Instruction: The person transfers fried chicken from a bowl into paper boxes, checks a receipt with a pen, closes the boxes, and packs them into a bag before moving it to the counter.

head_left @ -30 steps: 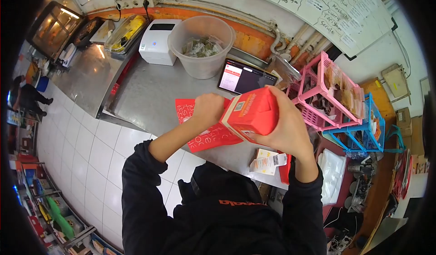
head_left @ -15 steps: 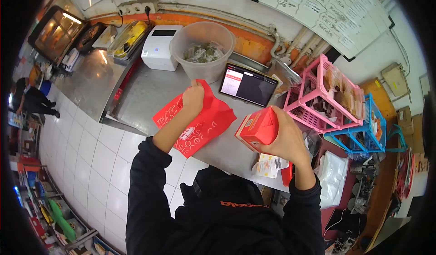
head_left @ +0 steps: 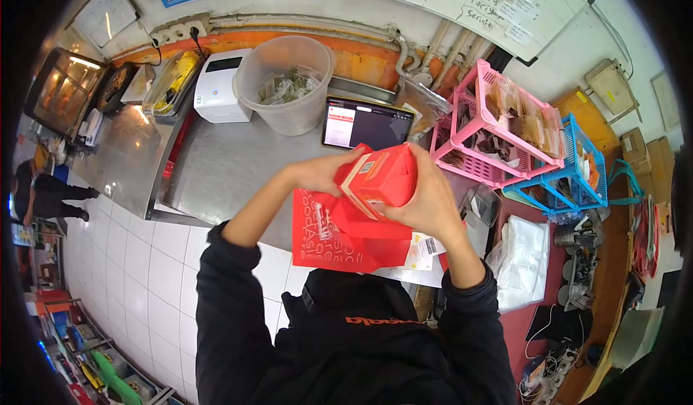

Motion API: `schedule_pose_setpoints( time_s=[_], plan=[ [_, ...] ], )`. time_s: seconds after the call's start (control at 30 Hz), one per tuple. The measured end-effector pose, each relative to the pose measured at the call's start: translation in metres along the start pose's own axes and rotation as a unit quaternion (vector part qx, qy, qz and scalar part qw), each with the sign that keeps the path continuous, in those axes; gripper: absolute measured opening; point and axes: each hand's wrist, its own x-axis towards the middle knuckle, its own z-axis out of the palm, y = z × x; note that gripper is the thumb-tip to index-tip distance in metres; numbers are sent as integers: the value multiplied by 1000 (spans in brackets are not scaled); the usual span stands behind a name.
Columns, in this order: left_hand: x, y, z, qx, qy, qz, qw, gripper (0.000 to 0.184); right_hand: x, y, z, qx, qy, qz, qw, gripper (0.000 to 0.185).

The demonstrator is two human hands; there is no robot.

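Observation:
A red food box (head_left: 386,177) with cream trim and a printed label is held tilted in front of me, over the mouth of a red bag (head_left: 346,247) with white lettering. My right hand (head_left: 432,203) is closed round the box's right side. On the left, my left hand (head_left: 323,172) is closed at the bag's upper edge, against the box; its fingertips are hidden. The bag hangs below the box at the counter's front edge. How far the box's lower end sits inside the bag cannot be made out. Printed papers (head_left: 424,250) lie just right of the bag.
On the steel counter (head_left: 216,167) stand a tablet (head_left: 367,122), a clear bucket of small packets (head_left: 285,105) and a white printer (head_left: 222,87). Pink baskets (head_left: 498,127) and a blue basket (head_left: 570,167) are at right, near clear plastic bags (head_left: 523,260). Another person (head_left: 50,192) stands far left.
The box has moved left and the bag right, so they now meet in front of me. My left hand has come across to the box's side. The view has shifted slightly.

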Motion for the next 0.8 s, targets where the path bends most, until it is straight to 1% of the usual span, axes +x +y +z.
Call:
schedule_pose_setpoints(
  time_s=[0.07,0.1,0.13,0.17,0.2,0.27,0.3,0.33,0.37,0.4,0.43,0.47,0.5,0.53,0.57,0.6,0.63,0.67,0.7,0.73,0.77,0.8],
  plan=[
    [-33,30,-12,-29,10,-13,999,95,0,2,23,17,16,-52,998,93],
    [-45,38,-13,-29,13,-17,999,95,0,2,37,28,4,-70,997,92],
    [-55,46,-13,-119,34,-44,991,94,0,-1,50,31,1,-75,997,92],
    [-64,50,-12,-207,55,-70,974,94,-1,-6,64,22,-41,-83,995,90],
    [-67,51,-7,-205,60,-73,974,94,-2,-10,80,12,-83,-92,992,89],
    [-67,47,8,-42,116,7,992,91,-5,-6,128,16,-159,-79,984,81],
    [-67,43,18,-84,129,28,988,90,-9,2,156,17,-159,-82,984,81],
    [-74,49,24,-83,130,26,988,90,-15,12,184,135,-172,-109,970,77],
    [-81,60,27,-80,157,55,983,90,-18,21,204,249,-182,-135,941,73],
    [-86,71,28,-78,183,82,977,90,-19,26,215,250,-184,-135,941,73],
    [-104,79,21,-45,207,39,977,92,-19,27,224,111,-190,-199,955,69],
    [-123,85,17,-46,205,35,977,92,-21,29,232,-29,-191,-257,947,66],
    [-140,90,17,-49,250,-38,966,92,-18,27,224,-25,-191,-255,947,66],
    [-149,90,22,-52,270,-75,959,91,-11,23,202,-41,-292,-194,936,66],
    [-157,90,27,-55,288,-111,949,91,-5,18,179,-57,-388,-127,911,66],
    [-161,87,35,23,274,-120,954,91,1,11,161,-56,-388,-122,912,66],
    [-163,83,42,101,260,-126,952,91,7,4,142,-127,-415,-186,881,69],
    [-158,80,48,98,259,-125,953,91,9,1,133,-197,-438,-251,840,73],
    [-149,77,57,88,259,-129,953,90,1,18,163,-188,-397,-277,855,78],
    [-141,72,65,78,258,-134,953,90,-6,17,173,-188,-399,-277,854,78],
    [-132,60,75,113,274,-113,948,88,-13,12,182,-192,-404,-290,846,77],
    [-129,60,77,113,278,-113,947,88,-18,9,191,-198,-408,-304,838,76]
  ],
)
